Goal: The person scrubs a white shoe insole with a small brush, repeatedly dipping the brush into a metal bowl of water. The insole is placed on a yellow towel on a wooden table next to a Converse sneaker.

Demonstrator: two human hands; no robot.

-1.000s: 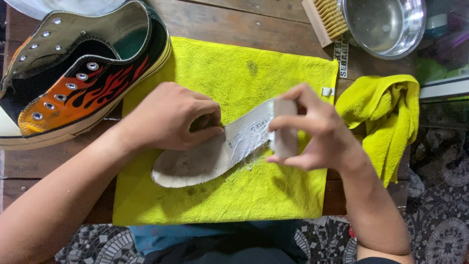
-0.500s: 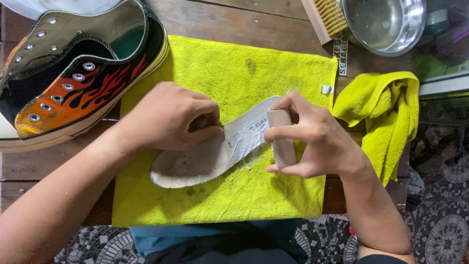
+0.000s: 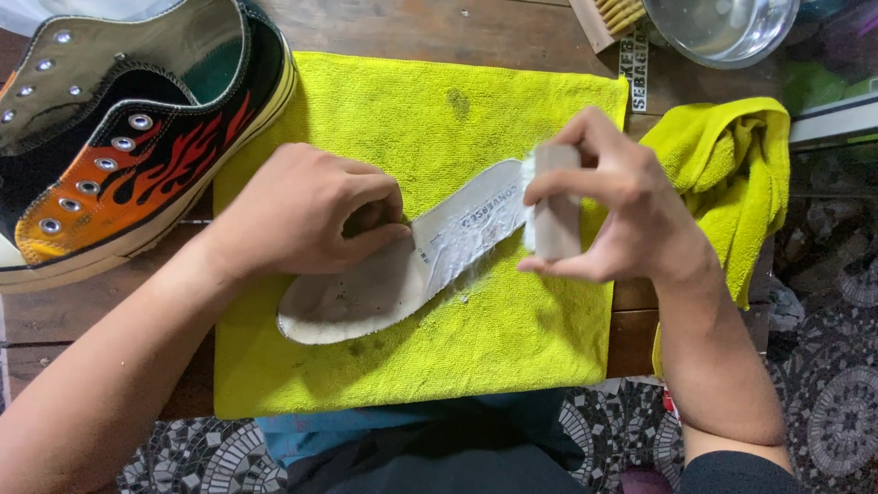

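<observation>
L hand [image 3: 306,210] pins white insole [image 3: 402,265] flat on yellow towel [image 3: 412,110]; R hand [image 3: 608,206] grips pale eraser block [image 3: 555,215] at insole's heel end.

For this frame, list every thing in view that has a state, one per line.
Left hand: pressing the insole down.
Right hand: gripping the white block.
White block: upright, at the insole's heel end.
Insole: flat on the towel, soiled.
Yellow towel: spread flat, spotted with dirt.
Yellow cloth: crumpled.
Sneaker: unlaced, on the table.
Metal bowl: upright.
</observation>
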